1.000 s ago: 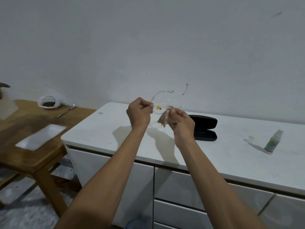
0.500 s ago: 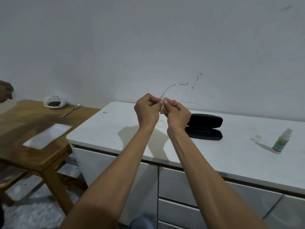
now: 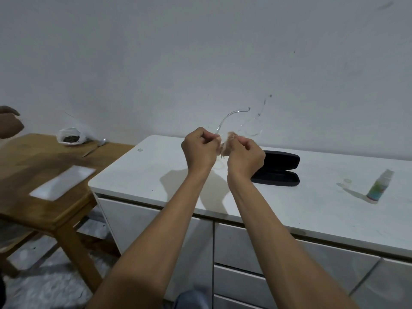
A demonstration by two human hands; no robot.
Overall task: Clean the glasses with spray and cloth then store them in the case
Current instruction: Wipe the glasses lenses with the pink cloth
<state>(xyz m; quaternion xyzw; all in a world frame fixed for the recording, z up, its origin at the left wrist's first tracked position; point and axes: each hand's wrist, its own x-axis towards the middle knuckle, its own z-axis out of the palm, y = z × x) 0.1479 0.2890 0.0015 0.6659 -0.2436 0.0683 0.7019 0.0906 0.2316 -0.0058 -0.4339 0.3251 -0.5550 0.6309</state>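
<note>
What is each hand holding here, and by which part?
The left hand pinches the clear glasses at the frame's near end, by one lens. The right hand grips a bunched cloth against them.

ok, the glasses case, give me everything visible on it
The glasses case is a black, matte, oblong hard-shell type with rounded ends. It lies open on the white cabinet top, the lid tilted up toward the wall, the base flat in front. Nothing visible inside, though the right hand, held in front of it, hides its left end. Nothing appears to touch it.
</note>
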